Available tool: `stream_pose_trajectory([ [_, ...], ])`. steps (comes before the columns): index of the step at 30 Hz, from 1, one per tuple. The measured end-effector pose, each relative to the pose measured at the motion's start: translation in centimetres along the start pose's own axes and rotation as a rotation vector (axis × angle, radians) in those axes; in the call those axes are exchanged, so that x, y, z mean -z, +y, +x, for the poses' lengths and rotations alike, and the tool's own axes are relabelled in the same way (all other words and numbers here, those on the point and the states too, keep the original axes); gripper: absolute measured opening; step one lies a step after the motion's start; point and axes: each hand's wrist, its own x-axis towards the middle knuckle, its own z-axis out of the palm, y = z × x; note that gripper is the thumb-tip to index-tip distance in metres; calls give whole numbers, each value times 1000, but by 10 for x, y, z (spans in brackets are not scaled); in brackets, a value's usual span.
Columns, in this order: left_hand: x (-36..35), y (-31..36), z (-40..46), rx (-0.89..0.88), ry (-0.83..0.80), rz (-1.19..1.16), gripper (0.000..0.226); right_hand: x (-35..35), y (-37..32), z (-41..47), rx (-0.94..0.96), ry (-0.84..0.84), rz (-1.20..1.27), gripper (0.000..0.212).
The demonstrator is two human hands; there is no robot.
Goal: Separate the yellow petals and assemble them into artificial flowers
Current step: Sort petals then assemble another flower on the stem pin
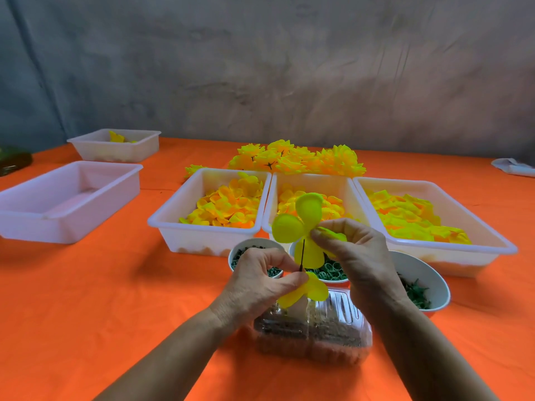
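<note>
Yellow petal disc (pixel 298 224), pinched by the right hand (pixel 351 253), sits atop a near-upright dark pin (pixel 302 256); the left hand (pixel 260 280) pinches the pin's lower end, with a second petal piece (pixel 309 290) below.

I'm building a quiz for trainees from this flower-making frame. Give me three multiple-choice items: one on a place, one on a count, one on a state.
1. Where is the pile of finished flowers?
A. behind the petal trays
B. in the empty tray
C. in a bowl

2. How many white trays side by side hold loose petals?
A. one
B. three
C. five

3. What is the left hand doing?
A. lying flat on the cloth
B. pinching a thin dark stem
C. lifting a bowl

Answers: 1 A, the flowers lie on the orange tablecloth beyond the trays. 2 B, left tray, middle tray and right tray. 3 B, its fingertips close on the stem below the petal piece that the right hand holds.
</note>
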Motion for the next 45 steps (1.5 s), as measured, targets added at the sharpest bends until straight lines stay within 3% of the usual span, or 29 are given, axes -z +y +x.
stream_pose_trajectory([
  [5, -3, -1, -2, 50, 27, -50, 6, -9, -1, -2, 36, -36, 32, 16],
  [11, -4, -3, -1, 114, 42, -83, 27, -6, -3, -3, 28, -164, 58, 18],
  [21, -3, 0, -1, 120, 36, -65, 25, 5, 0, -2, 5, -291, 115, 11],
  [28, -3, -1, -1, 114, 38, -47, 24, 9, 6, 0, 20, -267, 112, 12],
  [34, -1, -2, 0, 95, 35, -20, 6, 8, 4, -1, 46, -278, 125, 14],
  [42, -3, 0, -1, 81, 41, -39, 7, 5, 2, -3, 209, -252, 53, 15],
  [45, -2, -1, -1, 55, 40, -3, 21, 8, 2, -2, 321, -244, -65, 16],
])
